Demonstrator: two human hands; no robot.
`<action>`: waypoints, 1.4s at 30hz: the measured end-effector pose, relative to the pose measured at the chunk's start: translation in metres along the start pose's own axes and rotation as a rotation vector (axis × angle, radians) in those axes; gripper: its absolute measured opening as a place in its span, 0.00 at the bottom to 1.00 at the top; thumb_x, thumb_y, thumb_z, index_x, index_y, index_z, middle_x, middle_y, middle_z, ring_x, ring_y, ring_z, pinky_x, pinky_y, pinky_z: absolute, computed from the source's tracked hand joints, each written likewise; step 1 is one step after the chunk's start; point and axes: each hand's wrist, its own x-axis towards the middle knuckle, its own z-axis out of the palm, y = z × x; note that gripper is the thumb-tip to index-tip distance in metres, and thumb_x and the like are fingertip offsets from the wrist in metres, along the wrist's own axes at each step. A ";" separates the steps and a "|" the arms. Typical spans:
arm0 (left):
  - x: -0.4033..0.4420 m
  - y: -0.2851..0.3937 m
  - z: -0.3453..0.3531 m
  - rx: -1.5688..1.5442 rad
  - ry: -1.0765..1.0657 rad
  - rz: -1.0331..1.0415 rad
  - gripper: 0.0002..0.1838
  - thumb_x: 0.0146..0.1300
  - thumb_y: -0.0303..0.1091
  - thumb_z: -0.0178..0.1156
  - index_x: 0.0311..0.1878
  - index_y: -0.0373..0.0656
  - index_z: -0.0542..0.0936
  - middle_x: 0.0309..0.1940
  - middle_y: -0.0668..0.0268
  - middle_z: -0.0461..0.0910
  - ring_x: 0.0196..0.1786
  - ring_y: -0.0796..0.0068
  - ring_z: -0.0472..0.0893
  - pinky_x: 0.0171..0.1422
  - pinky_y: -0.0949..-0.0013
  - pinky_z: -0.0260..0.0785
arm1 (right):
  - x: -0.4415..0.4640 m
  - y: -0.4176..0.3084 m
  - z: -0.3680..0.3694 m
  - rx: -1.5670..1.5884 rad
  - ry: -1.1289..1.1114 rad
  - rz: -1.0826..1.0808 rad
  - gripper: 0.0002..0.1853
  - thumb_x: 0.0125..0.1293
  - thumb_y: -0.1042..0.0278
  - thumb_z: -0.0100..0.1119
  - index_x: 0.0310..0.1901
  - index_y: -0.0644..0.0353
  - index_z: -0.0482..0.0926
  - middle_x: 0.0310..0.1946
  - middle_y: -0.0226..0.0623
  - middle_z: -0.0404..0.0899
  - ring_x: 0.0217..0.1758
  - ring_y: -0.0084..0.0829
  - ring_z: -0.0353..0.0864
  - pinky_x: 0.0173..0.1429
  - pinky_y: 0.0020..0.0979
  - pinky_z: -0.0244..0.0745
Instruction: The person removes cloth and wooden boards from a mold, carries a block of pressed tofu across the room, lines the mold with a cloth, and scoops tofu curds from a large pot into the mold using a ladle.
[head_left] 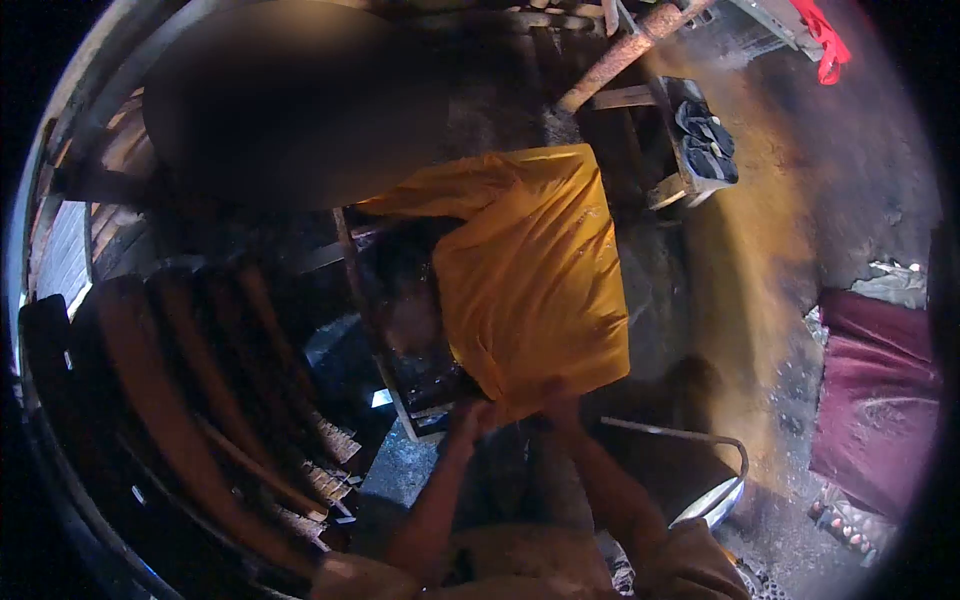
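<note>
Holding orange cloth (545, 275), left hand (477, 416), seemingly right hand (560, 402)

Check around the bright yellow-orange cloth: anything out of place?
Yes: what look like black sandals sit atop a small wooden bench, odd because footwear normally goes on the floor. The cloth merely looks creased.

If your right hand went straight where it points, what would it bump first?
Probably the orange cloth: the right hand points into its lower edge and seems to touch it, though depth is unclear.
</note>
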 end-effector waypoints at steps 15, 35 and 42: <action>0.063 -0.022 0.088 -0.468 0.319 0.244 0.26 0.54 0.52 0.60 0.50 0.44 0.72 0.33 0.63 0.76 0.31 0.73 0.78 0.30 0.70 0.74 | 0.053 0.089 0.012 -0.436 -0.240 0.119 0.19 0.62 0.55 0.47 0.51 0.55 0.73 0.42 0.47 0.76 0.45 0.42 0.75 0.49 0.41 0.70; -0.017 -0.003 0.120 -0.490 0.680 0.171 0.21 0.52 0.39 0.65 0.43 0.34 0.74 0.30 0.55 0.78 0.31 0.66 0.82 0.27 0.69 0.77 | 0.029 0.098 -0.010 -0.167 -0.064 0.067 0.16 0.54 0.60 0.60 0.43 0.57 0.76 0.34 0.36 0.77 0.36 0.32 0.76 0.38 0.36 0.71; -0.002 -0.036 0.087 -0.310 0.343 0.168 0.24 0.55 0.51 0.60 0.46 0.42 0.74 0.35 0.63 0.78 0.35 0.67 0.81 0.34 0.64 0.76 | 0.009 0.040 -0.038 -0.281 -0.190 -0.196 0.15 0.61 0.58 0.49 0.43 0.59 0.76 0.40 0.44 0.76 0.42 0.39 0.75 0.46 0.40 0.69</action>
